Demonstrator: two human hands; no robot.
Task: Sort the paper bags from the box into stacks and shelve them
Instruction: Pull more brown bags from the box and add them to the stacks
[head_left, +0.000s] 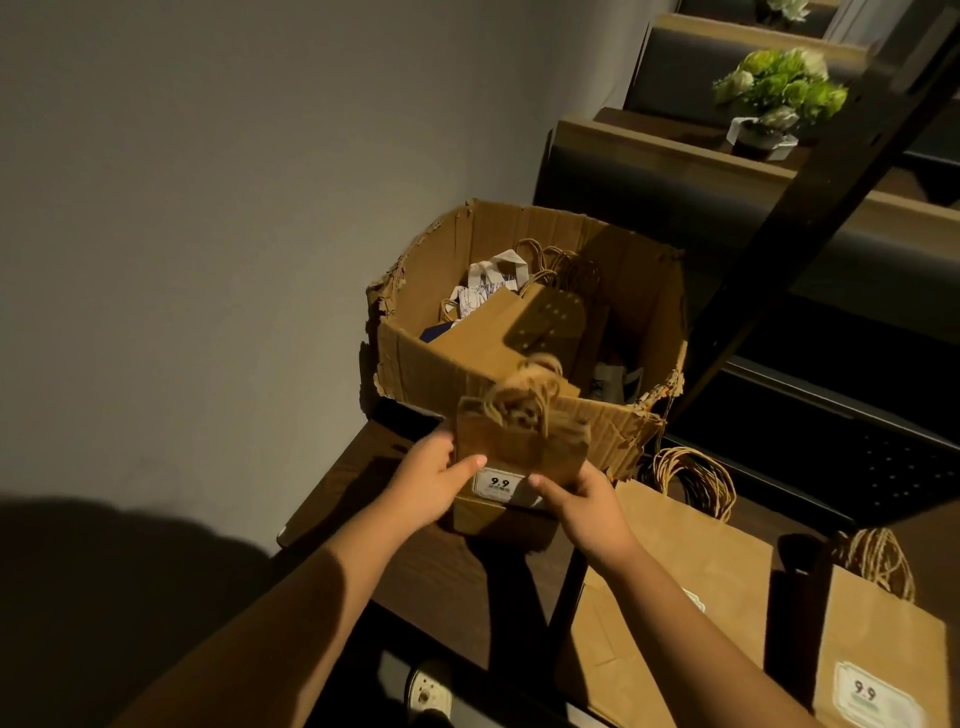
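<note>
small bags (519, 441): you've got a little stack upright on the shelf (467, 577), right in front of the box (524, 312)
left hand (434, 480): gripping its left edge
right hand (587, 506): pinching the right edge
box: torn, more bags inside
bigger bags (691, 561): flat to your right

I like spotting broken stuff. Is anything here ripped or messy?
Yes, the cardboard box. Its top edges are torn and ragged, worst at the left and right corners, and its flaps are missing. The paper bags inside lie jumbled.
</note>
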